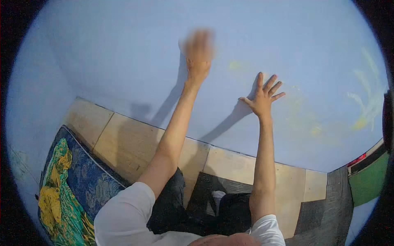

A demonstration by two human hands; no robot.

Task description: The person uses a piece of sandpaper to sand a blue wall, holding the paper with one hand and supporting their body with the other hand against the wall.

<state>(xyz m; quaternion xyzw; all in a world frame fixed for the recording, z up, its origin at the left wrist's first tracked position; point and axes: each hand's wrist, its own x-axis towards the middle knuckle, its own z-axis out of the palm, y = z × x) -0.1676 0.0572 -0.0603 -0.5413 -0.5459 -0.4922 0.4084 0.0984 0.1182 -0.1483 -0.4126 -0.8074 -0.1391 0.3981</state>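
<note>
A pale blue wall (123, 61) fills the upper part of the view. Against it, at the upper middle, is my left hand (198, 50); its fingers are blurred, so their spread and whether anything is in them do not show. Lower and to the right, my right hand (261, 95) lies on the wall with its fingers spread and nothing in it. Both arms reach up from white short sleeves and cast shadows on the wall. Faint yellowish patches (235, 65) mark the wall between and right of the hands.
Beige tiles (135, 147) and dark grey floor pieces (312, 215) run along the wall's foot. At lower left is a blue patterned mattress (92, 178) with a green and yellow cloth (63, 190) on it. A green panel (369, 181) stands at far right.
</note>
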